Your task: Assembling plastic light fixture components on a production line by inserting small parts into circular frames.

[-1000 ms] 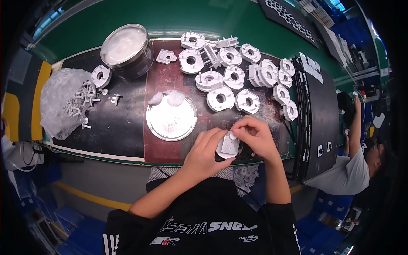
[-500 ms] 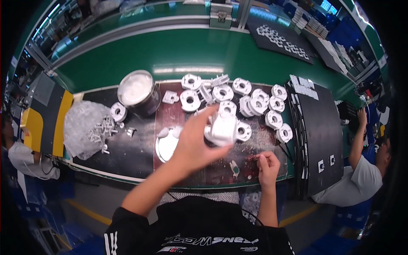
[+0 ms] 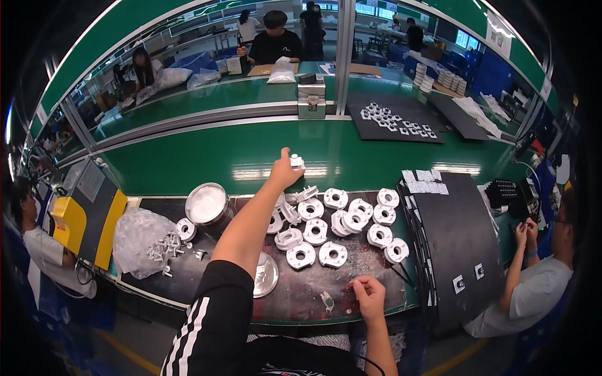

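My left hand (image 3: 283, 172) reaches far forward over the green bench and grips a white plastic part (image 3: 296, 161), mostly hidden by the fingers. Nearer me, my right hand (image 3: 369, 293) hovers at the front of the dark work mat (image 3: 291, 307), thumb and fingers pressed together; what they hold, if anything, is too small to make out. Just left of it lies a small flat piece (image 3: 327, 301) with a green spot. Several white ring-shaped housings (image 3: 315, 231) with round centre holes cluster between the hands. My left forearm crosses over a round metal lid (image 3: 266, 276).
To the left stand an open can of white paste (image 3: 208, 202) and a clear plastic bag (image 3: 141, 235) with small white plugs (image 3: 164, 247). Black boards (image 3: 461, 232) are stacked at right. A metal box (image 3: 311, 100) stands at the back. People work on both sides.
My left hand has carried the white part forward, away from me, onto the far green area. The view has tilted up, showing more background. My right hand keeps its pinch near the front edge.
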{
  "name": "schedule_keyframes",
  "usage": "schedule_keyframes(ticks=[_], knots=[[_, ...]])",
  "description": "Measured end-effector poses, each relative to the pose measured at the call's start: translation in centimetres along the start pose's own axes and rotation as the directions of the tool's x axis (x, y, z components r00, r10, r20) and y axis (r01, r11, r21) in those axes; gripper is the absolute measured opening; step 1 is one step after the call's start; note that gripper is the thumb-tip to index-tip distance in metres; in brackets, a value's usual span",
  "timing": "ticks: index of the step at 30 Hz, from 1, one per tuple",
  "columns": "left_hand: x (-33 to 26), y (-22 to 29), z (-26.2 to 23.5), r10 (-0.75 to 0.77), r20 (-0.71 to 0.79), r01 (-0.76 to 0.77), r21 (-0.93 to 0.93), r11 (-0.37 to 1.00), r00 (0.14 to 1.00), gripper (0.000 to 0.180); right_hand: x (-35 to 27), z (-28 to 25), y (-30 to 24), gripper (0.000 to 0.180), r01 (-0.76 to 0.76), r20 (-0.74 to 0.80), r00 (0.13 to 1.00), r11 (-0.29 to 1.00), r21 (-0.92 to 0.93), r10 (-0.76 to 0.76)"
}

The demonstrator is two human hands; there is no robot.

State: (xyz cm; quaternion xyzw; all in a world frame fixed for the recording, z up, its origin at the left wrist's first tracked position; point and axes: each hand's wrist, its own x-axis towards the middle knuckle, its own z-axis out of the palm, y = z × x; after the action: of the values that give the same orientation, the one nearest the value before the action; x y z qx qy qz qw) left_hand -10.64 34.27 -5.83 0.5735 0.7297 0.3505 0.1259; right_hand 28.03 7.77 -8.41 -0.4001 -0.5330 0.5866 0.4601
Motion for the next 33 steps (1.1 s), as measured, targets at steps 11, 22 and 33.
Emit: schedule_keyframes(ticks=[11,22,33], knots=[[-14.9,7.9,-10.0,0.491,-0.111,-0.501,-0.282,0.818,0.864,0.038,0.7,0.3,-0.5,0.014,0.001,-0.025,1.0,1.0,-0.018,-0.002],[-26.6,-9.6,-27.9,0.166,-0.254,-0.008,0.527,0.85,0.953,0.061,0.4,-0.4,0.5,0.011,0.038,0.026,0.999,0.996,-0.075,-0.036],[-22.3,-14.9,-27.1,-0.153,0.023,0.084,0.75,0.656,0.988,0.072,-0.3,0.1,0.1,0.01,0.036,-0.022,0.999,0.995,-0.094,-0.038]])
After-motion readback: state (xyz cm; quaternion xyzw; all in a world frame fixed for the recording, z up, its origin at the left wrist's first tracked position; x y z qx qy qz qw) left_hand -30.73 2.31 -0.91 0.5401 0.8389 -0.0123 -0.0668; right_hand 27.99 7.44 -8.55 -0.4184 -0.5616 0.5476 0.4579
